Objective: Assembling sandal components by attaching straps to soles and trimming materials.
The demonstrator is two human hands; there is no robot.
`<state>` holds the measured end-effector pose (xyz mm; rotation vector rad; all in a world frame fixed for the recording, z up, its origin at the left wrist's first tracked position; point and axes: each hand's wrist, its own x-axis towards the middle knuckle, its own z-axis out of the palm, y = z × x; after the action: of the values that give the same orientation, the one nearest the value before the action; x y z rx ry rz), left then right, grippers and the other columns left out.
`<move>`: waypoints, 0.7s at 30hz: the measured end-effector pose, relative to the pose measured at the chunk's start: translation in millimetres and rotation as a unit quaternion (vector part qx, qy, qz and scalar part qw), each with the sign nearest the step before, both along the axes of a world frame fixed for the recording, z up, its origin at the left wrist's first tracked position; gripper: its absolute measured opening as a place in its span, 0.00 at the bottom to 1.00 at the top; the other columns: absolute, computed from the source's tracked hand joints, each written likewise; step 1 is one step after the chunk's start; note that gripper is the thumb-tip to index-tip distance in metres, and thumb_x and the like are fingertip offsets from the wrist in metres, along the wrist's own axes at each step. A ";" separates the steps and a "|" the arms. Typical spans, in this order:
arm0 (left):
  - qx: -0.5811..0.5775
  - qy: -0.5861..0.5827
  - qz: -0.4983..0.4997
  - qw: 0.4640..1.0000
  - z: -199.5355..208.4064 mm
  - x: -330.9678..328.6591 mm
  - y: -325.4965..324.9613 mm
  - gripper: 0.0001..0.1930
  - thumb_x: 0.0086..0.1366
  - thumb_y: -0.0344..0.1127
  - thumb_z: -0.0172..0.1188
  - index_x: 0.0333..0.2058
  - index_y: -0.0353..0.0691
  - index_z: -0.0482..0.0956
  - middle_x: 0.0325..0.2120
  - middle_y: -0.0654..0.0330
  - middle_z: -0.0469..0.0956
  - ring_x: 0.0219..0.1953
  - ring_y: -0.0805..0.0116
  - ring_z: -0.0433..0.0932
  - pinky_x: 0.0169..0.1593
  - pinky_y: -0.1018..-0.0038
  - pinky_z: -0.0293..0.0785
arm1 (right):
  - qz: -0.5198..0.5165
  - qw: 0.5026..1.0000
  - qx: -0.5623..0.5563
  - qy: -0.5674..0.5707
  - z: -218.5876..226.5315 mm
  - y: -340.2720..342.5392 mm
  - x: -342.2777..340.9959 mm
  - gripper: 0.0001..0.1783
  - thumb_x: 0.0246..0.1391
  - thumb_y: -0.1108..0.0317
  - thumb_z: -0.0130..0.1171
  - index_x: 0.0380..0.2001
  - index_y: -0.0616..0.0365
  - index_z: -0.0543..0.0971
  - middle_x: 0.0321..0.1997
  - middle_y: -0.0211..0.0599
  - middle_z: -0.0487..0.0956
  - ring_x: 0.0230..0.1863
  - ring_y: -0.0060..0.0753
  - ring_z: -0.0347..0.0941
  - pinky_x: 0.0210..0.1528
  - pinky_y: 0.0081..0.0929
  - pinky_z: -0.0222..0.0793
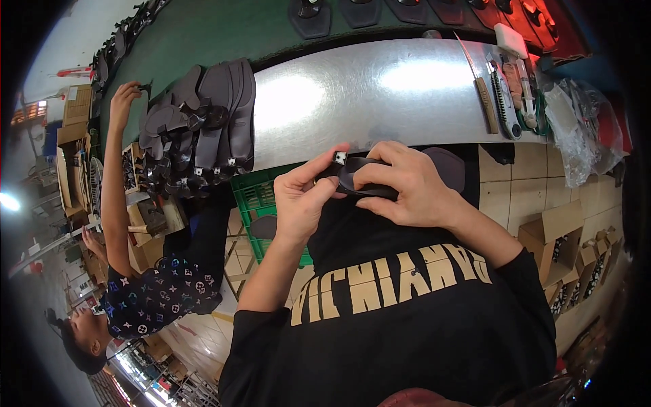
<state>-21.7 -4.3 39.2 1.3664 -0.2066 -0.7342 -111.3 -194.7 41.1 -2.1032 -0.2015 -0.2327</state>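
Note:
A dark sandal (447, 168) is held in front of my chest, at the near edge of the metal tabletop. Its sole sticks out to the right, past my right hand (413, 183), whose curled fingers grip the middle part. At the other end, my left hand (305, 193) pinches the sandal's dark strap between thumb and fingers. Just above that thumb sits a small square white-and-dark ornament (340, 158). My fingers cover much of the strap, so how it joins the sole is hidden.
Dark sandals (230, 102) are piled on the left of the metal tabletop (319, 102). A wooden-handled blade (485, 102) and a cutter (503, 102) lie on the right. Beyond runs a green conveyor (224, 30) with sandals. A co-worker's arm (119, 163) reaches in at left. Below is a green crate (254, 193).

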 end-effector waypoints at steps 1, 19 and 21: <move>0.000 0.000 -0.001 1.000 0.4 -0.2 -0.4 0.22 0.57 0.15 0.51 0.51 0.32 0.76 0.50 0.50 0.77 0.43 0.72 0.79 0.37 0.79 0.82 | -0.009 1.000 0.005 -0.004 -1.1 0.8 0.2 0.15 0.37 0.67 0.71 0.31 0.49 0.78 0.32 0.34 0.71 0.35 0.39 0.71 0.35 0.33 0.66; -0.009 0.153 -0.062 0.986 18.0 3.7 1.5 0.21 0.67 0.28 0.46 0.59 0.34 0.67 0.47 0.54 0.77 0.43 0.74 0.79 0.38 0.76 0.82 | -0.103 0.986 -0.009 -0.134 0.2 8.4 -5.1 0.16 0.44 0.72 0.66 0.40 0.57 0.78 0.29 0.37 0.75 0.28 0.39 0.73 0.32 0.33 0.69; 0.031 0.155 -0.083 0.984 18.1 5.3 2.4 0.17 0.67 0.29 0.48 0.54 0.35 0.72 0.41 0.60 0.79 0.38 0.78 0.78 0.37 0.79 0.79 | -0.116 0.984 0.003 -0.132 2.2 6.8 -6.4 0.12 0.47 0.73 0.65 0.36 0.59 0.77 0.26 0.38 0.75 0.26 0.40 0.73 0.30 0.34 0.68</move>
<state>-16.4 -1.9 57.4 1.2829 -0.0507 -1.0900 -117.7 -188.0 43.2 -2.0852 -0.1112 -0.6527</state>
